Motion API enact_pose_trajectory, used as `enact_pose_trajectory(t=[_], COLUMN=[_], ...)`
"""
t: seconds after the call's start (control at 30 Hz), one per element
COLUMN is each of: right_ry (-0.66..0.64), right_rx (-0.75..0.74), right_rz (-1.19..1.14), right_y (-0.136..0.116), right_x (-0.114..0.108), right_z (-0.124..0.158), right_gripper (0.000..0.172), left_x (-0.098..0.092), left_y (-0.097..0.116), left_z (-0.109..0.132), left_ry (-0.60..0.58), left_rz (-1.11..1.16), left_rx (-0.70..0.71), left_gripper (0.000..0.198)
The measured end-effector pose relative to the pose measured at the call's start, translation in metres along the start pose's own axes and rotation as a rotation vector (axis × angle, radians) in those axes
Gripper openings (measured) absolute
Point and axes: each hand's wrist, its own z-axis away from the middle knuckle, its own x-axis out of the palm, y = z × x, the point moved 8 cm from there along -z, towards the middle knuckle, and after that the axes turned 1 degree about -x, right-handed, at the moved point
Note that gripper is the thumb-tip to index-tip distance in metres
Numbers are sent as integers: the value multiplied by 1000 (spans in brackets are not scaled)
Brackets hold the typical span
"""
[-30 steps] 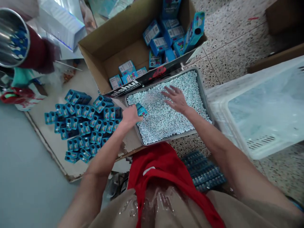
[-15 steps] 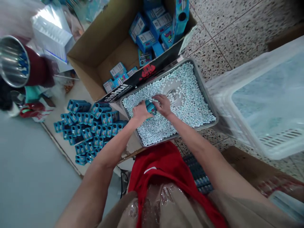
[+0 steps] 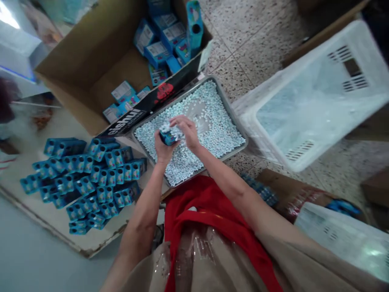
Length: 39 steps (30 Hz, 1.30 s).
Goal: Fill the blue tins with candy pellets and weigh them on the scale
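My left hand [image 3: 164, 150] is wrapped round small blue candy boxes [image 3: 168, 138], held above the left part of a metal tray [image 3: 245, 147]. How many boxes it grips I cannot tell. White candies [image 3: 174, 130] are heaped over the top of these boxes. Beside them my right hand [image 3: 187, 132] curls its fingers over candies at the heap; part of its palm is hidden. Pale white and blue candies [image 3: 226, 138] cover most of the tray, with a bare patch of metal [image 3: 197, 111] near the middle.
Left of the tray, many blue boxes with round holes [image 3: 103, 177] stand in rows on the table [image 3: 91, 245]. A cardboard carton [image 3: 73, 77] holding more blue boxes [image 3: 158, 54] adjoins the tray's far side. To the right is a white plastic crate [image 3: 299, 160].
My right hand has come from the tray's candies up to the blue boxes, and white candies now pile on them. The view has shifted, showing more of the right side.
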Motion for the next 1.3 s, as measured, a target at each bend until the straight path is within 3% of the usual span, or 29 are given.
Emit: enact_pose_trajectory(t=[0.17,0.27,0.37,0.47,0.63,0.7,0.77,0.83,0.93,1.03,1.13,1.2,1.3], right_ry=[-189,-290,-321,-335,-130,-56,-11,30,64,77,190,265,267], right_rx=[-61,-51,-63,-83,81,194,274,302,300,283,293,322,383], right_rz=[308,330,286,401,1007,1158,1204,1157,951,639,300,89,-144], right_y=[6,13,12,18,57,75,89,97,104,108,105,99,81], right_x=[27,42,34,-10,-127,-144,-133,-104,-58,-31,-30,-33,-31], right_z=[-4,-2,7,28,83,106,123,128,116,93,72,62,48], right_gripper=[84,76,74,74,82,86,87,85,71,57,56,59,66], left_x=[-10,-12,-17,-34,-71,-72,-60,-39,-6,14,12,3,-13], left_y=[-8,-7,-6,-4,-1,2,10,19,29,25,14,10,7], left_z=[-24,-26,-16,-3,11,14,17,20,18,7,-5,-7,4], left_ry=[85,67,47,-11,-263,-398,-501,-549,-534,-501,-465,-418,-310], left_rz=[92,72,-26,-177,-620,-788,-895,-925,-879,-791,-628,-439,-92], left_rx=[40,80,77,61,-37,-53,-34,-4,16,-27,-72,-30,68], left_gripper=[89,88,89,93,83,72,64,62,66,78,90,94,95])
